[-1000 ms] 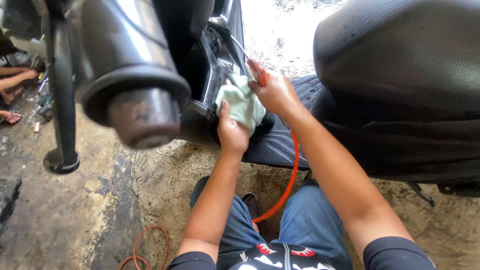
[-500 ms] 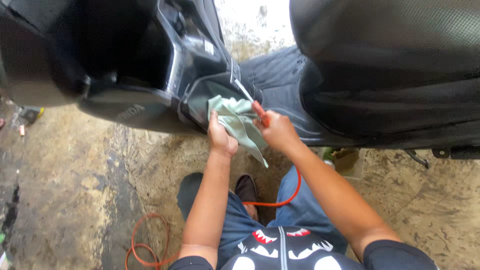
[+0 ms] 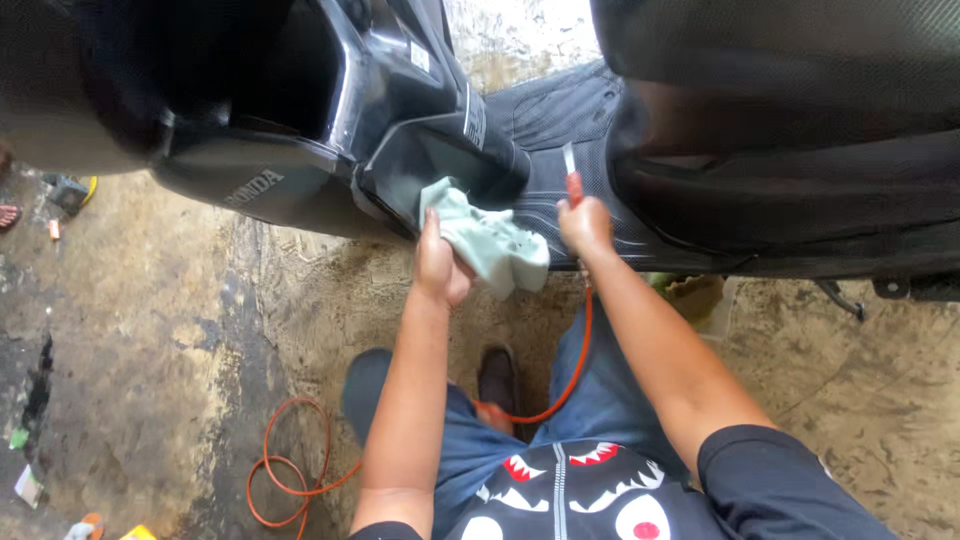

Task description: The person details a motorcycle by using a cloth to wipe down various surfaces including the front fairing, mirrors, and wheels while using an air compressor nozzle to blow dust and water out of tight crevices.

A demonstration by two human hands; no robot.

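Note:
My left hand (image 3: pixel 441 263) presses a pale green cloth (image 3: pixel 487 238) against the lower black panel of a scooter (image 3: pixel 330 120), near the front of its footboard (image 3: pixel 560 150). My right hand (image 3: pixel 585 222) grips a thin nozzle (image 3: pixel 568 160) with a metal tip. The tip points at the ribbed footboard, just right of the cloth. An orange hose (image 3: pixel 575 365) runs from that hand down past my knees. The scooter's black seat body (image 3: pixel 790 120) fills the upper right.
The orange hose coils (image 3: pixel 290 465) on the stained concrete floor at lower left. Small scraps of litter (image 3: pixel 30 485) lie at the left edge. Another person's foot in a sandal (image 3: pixel 8 215) shows at far left. A kickstand (image 3: pixel 838 296) pokes out on the right.
The view has shifted right along the scooter. My left hand has wiped the cloth down to the footboard's front, and my right hand with the nozzle has moved apart from it to the right.

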